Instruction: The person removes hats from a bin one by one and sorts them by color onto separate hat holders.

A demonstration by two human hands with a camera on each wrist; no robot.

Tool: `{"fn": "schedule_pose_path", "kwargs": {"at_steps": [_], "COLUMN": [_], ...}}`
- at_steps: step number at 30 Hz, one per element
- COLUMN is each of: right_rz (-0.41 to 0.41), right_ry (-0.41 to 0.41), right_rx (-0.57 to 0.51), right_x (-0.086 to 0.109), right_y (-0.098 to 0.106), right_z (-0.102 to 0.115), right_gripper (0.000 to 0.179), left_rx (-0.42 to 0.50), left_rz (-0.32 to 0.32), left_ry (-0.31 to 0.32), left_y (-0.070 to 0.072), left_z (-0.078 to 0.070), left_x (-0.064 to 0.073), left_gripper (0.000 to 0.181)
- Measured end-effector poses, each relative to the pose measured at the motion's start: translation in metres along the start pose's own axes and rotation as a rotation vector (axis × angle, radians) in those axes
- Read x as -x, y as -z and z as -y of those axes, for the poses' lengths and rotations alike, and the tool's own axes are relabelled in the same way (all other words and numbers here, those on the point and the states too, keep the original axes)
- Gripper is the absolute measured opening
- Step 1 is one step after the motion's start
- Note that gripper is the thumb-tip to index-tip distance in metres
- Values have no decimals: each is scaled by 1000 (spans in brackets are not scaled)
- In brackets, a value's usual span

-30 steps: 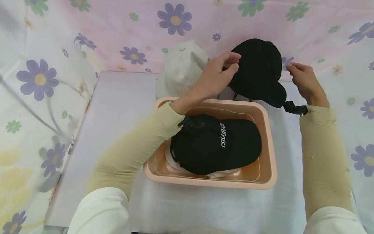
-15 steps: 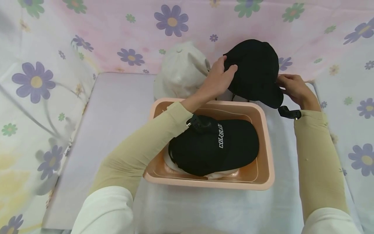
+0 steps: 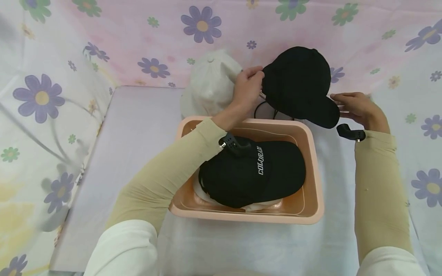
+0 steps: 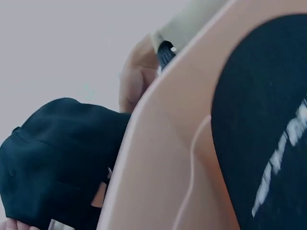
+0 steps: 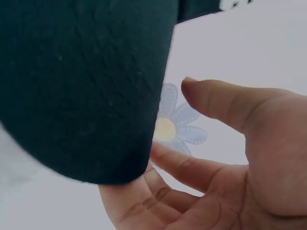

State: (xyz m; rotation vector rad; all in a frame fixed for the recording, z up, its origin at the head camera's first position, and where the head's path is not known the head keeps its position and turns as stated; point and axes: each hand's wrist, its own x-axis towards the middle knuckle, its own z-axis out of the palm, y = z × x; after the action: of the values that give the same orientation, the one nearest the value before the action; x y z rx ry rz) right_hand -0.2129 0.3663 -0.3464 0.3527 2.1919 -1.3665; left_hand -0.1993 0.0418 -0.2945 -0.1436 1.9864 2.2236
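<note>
A plain black cap [image 3: 300, 84] is behind the bin, its brim angled down to the right. My left hand [image 3: 246, 90] pinches the cap's left edge; in the left wrist view several fingertips show at the edge of the black cap [image 4: 62, 158]. My right hand [image 3: 360, 107] is at the brim on the other side. In the right wrist view, the fingers of the right hand [image 5: 230, 177] reach under the brim [image 5: 86, 96], while the thumb stands apart from it. Inside the bin lies another black cap [image 3: 238, 176] with white lettering, over something pale and mostly hidden.
A peach plastic bin [image 3: 248, 218] stands in front of the held cap. Behind the bin, left of my left hand, sits a white cap [image 3: 208, 84]. A flowered cloth [image 3: 155, 23] hangs at the back and sides of the pale table [image 3: 138, 126].
My left hand has gone from beside the black cap to pinching its left edge. My right hand has come down to the brim. The cap has shifted slightly.
</note>
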Motion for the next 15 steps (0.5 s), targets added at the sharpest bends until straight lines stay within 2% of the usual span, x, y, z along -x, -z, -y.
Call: {"fn": "schedule_pose_path", "kwargs": {"at_steps": [4, 7, 10, 12, 15], "right_rz": [14, 1, 17, 32, 48], "right_ry": [-22, -30, -25, -16, 12], "right_rx": [-141, -280, -420, -474, -486], "right_x": [1, 1, 1, 1, 2], "right_y": [3, 4, 4, 3, 3], "right_z": [-3, -6, -7, -7, -7], "right_gripper": [76, 49, 16, 11, 10], "left_rx": [190, 279, 301, 304, 307], "left_rz": [-44, -48, -34, -21, -2], "left_ry": [159, 253, 320, 356, 420], "left_y": [-3, -4, -4, -3, -2], "left_z": [-5, -8, -11, -12, -13], "left_x": [-4, -5, -5, -6, -9], "left_gripper": [17, 13, 13, 16, 20]}}
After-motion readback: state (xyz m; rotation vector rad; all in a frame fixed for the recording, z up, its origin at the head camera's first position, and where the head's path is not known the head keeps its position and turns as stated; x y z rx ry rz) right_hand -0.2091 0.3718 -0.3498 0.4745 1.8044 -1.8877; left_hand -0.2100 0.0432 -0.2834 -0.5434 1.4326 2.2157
